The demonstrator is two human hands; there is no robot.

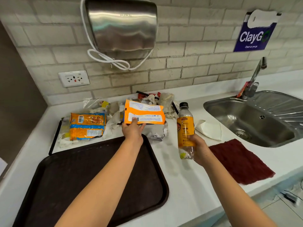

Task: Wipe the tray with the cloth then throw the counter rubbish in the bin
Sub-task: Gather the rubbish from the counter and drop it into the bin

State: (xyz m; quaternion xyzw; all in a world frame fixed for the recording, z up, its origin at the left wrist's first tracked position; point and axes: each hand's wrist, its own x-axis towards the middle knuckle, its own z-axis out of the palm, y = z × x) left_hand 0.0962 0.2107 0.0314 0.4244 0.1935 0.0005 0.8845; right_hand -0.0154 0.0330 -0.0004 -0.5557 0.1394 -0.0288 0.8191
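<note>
Now the left hand [132, 131] pinches an orange packet [144, 113], while the right hand [199, 149] grips a plastic bottle [185, 128].

The left hand [132, 131] pinches a flat orange plastic wrapper [144, 114] above the white surface [183, 181]; the right hand [199, 149] grips an upright clear plastic bottle with orange label [185, 130], between dark brown tray [68, 181] and dark red cloth [241, 161].

A large dark plastic tray [68, 181] lies at the front left of the white counter [185, 185], with a heap of wrappers and crumpled tissue [114, 115] behind it against the brick wall. To the tray's right lies a flat dark red cloth [241, 163], and behind the cloth a round steel sink [250, 120] is set into the counter.
</note>
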